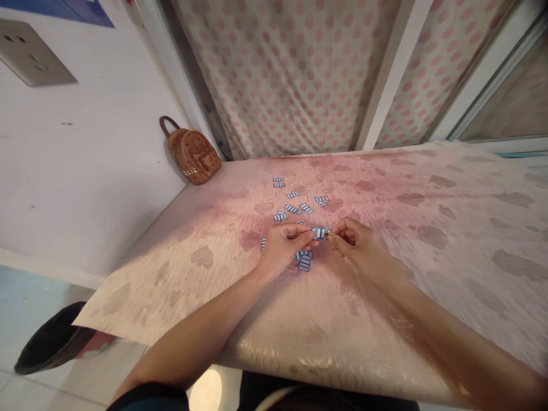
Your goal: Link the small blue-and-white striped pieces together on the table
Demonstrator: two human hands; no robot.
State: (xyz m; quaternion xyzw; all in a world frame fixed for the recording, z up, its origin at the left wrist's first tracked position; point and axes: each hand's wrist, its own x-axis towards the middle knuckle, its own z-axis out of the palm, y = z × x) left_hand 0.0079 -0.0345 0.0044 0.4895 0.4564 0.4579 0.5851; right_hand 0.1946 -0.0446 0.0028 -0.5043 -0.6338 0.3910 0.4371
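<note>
Between my two hands, just above the table, is a small blue-and-white striped piece (319, 233) with a pale yellowish middle. My left hand (286, 242) pinches its left end between thumb and fingers. At its right end, my right hand (353, 240) pinches it the same way. Several similar blue-and-white striped pieces lie about: a pair (278, 182) farther back, some (293, 209) just beyond my hands, one group (321, 200) to the right, and a small cluster (304, 261) under and in front of my left hand, which partly hides it.
A pink patterned cloth under clear plastic covers the table (432, 240). At the back left corner a small brown backpack-shaped bag (196, 154) leans against the wall. Polka-dot curtains (291, 74) hang behind the table. A black bin (51, 337) stands on the floor at left.
</note>
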